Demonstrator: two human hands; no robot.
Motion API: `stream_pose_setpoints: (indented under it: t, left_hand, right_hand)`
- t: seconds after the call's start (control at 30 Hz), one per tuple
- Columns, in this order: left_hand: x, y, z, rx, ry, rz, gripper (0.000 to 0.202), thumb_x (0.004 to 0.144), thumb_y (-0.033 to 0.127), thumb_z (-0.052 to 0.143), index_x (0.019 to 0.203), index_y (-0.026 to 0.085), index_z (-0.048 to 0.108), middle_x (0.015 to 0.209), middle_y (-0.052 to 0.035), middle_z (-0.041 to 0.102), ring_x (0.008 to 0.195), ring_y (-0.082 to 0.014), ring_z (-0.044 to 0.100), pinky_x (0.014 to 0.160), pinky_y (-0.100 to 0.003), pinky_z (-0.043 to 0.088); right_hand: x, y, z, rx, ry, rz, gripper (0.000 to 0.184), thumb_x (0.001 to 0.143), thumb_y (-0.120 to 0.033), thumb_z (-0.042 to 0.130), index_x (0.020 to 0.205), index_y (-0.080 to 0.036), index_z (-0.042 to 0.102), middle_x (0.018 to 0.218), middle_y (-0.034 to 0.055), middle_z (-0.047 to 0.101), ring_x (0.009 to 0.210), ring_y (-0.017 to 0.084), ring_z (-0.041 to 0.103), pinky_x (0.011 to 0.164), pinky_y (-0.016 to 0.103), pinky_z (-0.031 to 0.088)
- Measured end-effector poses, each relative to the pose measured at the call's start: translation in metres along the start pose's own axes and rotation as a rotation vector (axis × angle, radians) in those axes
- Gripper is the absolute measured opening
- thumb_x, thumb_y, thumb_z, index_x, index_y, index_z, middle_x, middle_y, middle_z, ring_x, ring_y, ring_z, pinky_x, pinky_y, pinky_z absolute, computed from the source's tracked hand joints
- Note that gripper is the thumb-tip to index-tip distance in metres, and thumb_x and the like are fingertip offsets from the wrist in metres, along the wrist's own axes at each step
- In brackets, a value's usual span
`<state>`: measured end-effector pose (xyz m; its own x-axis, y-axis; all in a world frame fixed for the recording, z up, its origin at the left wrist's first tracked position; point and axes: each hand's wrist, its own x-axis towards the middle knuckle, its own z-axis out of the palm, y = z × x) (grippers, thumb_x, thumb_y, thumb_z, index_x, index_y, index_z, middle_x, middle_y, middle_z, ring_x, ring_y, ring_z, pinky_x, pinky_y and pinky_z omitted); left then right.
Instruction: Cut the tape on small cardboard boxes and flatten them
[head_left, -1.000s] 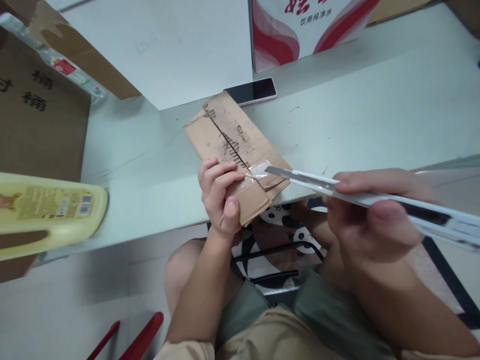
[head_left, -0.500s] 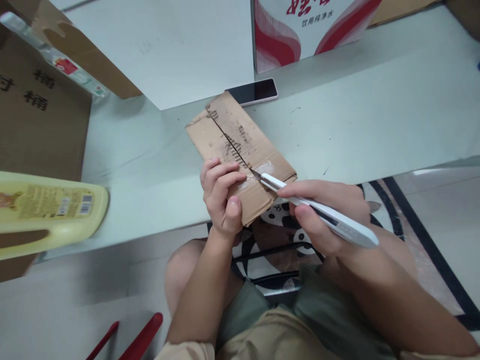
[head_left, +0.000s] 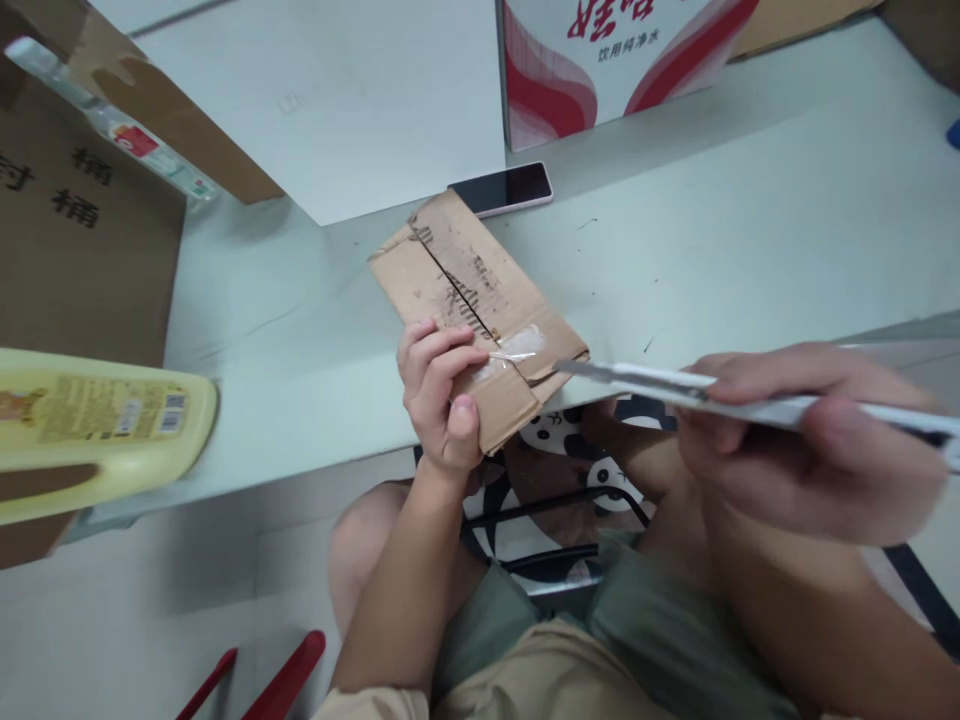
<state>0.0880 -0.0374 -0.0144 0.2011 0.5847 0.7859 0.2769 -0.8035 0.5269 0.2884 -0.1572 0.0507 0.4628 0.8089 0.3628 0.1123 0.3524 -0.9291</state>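
Box [head_left: 442,275] overhangs the table's [head_left: 675,240] near edge, left hand's [head_left: 444,400] fingers clamped over its side; right hand [head_left: 814,440], fingers pinching the knife [head_left: 675,384], has just backed off the tape [head_left: 525,345], which seemingly still bridges the seam [head_left: 455,285], so likely uncut.

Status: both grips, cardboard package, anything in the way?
Left grip holding cardboard package, clear tape across its seam. Right grip holding utility knife, blade out; tip contact unclear. Phone beyond package, clear of blade.

A pale green tabletop [head_left: 720,240] carries a phone [head_left: 514,188], a white box [head_left: 360,110] and a red-patterned carton [head_left: 551,95].
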Motion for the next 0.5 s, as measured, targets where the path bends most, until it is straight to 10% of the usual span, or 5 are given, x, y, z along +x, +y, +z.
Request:
stream_pose_setpoints:
  t: [0.1, 0.5]
  left_hand:
    - [-0.001, -0.001, 0.0, -0.004, -0.011, -0.01, 0.034, 0.099, 0.042, 0.041, 0.105, 0.025, 0.07, 0.113, -0.0047, 0.072, 0.113, -0.0265, 0.064, 0.116, -0.052, 0.042]
    - [0.0, -0.001, 0.001, 0.044, 0.011, -0.005, 0.036, 0.1, 0.043, 0.039, 0.101, 0.025, 0.07, 0.109, -0.0053, 0.071, 0.115, -0.0275, 0.061, 0.115, -0.053, 0.043]
  right_hand:
    - [0.002, 0.013, 0.007, 0.17, 0.149, -0.005, 0.019, 0.089, -0.044, 0.073, 0.087, -0.027, 0.082, 0.053, -0.0004, 0.058, 0.043, 0.014, 0.049, 0.037, 0.029, 0.034]
    - [0.001, 0.014, 0.02, -0.25, -0.249, -0.214, 0.019, 0.097, -0.026, 0.057, 0.097, -0.025, 0.076, 0.071, -0.0011, 0.076, 0.048, 0.011, 0.063, 0.051, 0.023, 0.052]
